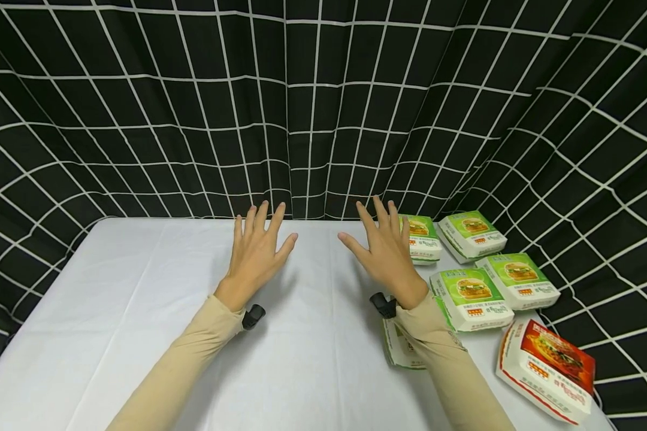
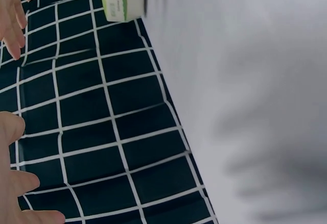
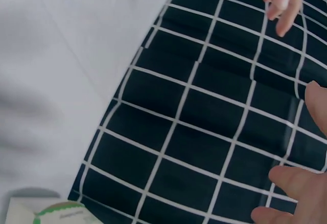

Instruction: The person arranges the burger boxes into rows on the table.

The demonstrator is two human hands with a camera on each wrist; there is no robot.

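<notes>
6 burger boxes (image 1: 472, 299) look like smooth cardboard w/ slightly glossy print. Tablecloth (image 1: 140, 287) & grid curtain (image 1: 302, 54) = matt cloth, sleeves (image 1: 186, 353) matt fabric too imo.

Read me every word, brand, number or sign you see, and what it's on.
No text is legible enough to quote.
Red box: lettering too small and blurred.
Four green boxes: lettering too small and blurred.
Box behind right sleeve: partly hidden, print unreadable.
Boxes in wrist views: print too blurred.

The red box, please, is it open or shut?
Shut: the red box has its printed top down, with no visible gap.
</notes>
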